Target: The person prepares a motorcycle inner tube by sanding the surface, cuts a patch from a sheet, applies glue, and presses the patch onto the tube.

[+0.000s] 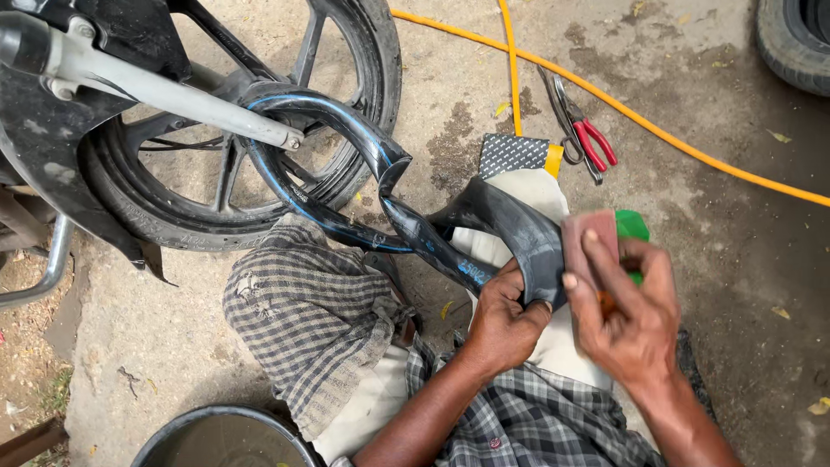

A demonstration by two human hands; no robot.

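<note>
inner tube (pixel 510 227) | left hand (pixel 506 320) grips | basin (pixel 226 437): contents unclear

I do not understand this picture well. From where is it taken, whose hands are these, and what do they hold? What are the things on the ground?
There is one picture, from a camera worn on a person's head, looking down at that person's own two bare hands. No machine is here.

The left hand grips a black inner tube, which loops back toward a motorcycle wheel. The right hand presses a reddish-brown block against the tube; something green shows behind it, but I cannot tell what it is.

On the concrete ground lie red-handled pliers, an orange hose and a small dark patterned sheet. A dark basin sits at the bottom edge, and part of a tyre at the top right.
</note>
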